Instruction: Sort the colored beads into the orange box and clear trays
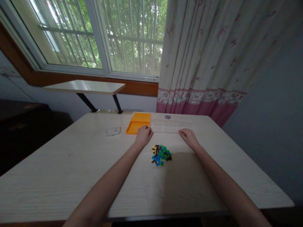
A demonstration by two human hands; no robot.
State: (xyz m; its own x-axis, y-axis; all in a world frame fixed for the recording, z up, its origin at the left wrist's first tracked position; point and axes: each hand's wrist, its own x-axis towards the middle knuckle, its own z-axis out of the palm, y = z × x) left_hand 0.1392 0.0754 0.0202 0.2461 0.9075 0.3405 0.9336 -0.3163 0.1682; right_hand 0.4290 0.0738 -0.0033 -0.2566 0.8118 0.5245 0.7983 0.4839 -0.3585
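Item 1. Clear divided tray: set flat on the far middle of the bench, its compartments in rows; one small dark round piece is seen in a far compartment.

Item 2. Left hand: laid at the tray's near left corner, fingers curled under; whether anything is pinched cannot be told.

Item 3. Right hand: laid at the tray's near right corner, fingers stretched out and loose, nothing clasped.

Item 4. Pile of small coloured bricks: heaped on the bench between the two wrists, just short of the tray, untouched.

Item 5. Orange tray: placed against the clear tray's left side, just beyond the left hand.

Item 6. Small clear packet: laid flat, left of the orange tray, apart from it.
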